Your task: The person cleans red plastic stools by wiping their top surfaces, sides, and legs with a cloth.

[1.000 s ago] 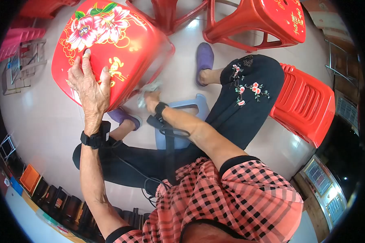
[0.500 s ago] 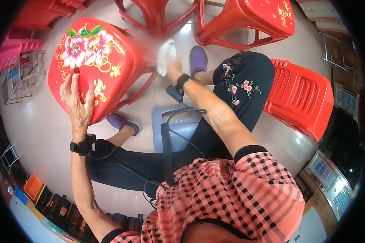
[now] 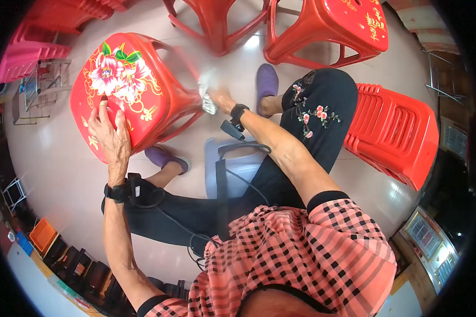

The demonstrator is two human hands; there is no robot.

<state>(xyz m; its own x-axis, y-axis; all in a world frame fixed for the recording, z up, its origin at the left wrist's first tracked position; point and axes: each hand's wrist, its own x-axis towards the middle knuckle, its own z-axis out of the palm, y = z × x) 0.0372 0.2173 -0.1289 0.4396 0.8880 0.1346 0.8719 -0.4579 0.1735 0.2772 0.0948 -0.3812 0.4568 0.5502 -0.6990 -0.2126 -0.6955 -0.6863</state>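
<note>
Flowered red stool (image 3: 145, 95) sits at ten o'clock of the view, seat toward the camera, legs running off at about three o'clock from it. Whether every foot meets the floor: cannot tell.

Left hand (image 3: 111, 134) rests on the seat at its six o'clock side, fingers spread and extended, gripping nothing obvious. Middle fingertip meets a dark spot (possibly a hole; cannot tell if the finger hooks in). Right hand (image 3: 221, 100), near eleven-thirty, grasps a pale cloth (image 3: 208, 100) against or just beside the legs; motion blur hides the exact finger wrap.

Handling, judged: moulded plastic, so probably light and stiff, not fragile; glossy top likely slippery, more so if damp. A flat palm steadies it but would give a weak hold for lifting. Better holds: opposite seat rims, at its nine and three o'clock, or a leg just below the seat. Cloth looks soft, limp; a bunched grip suits it.
</note>
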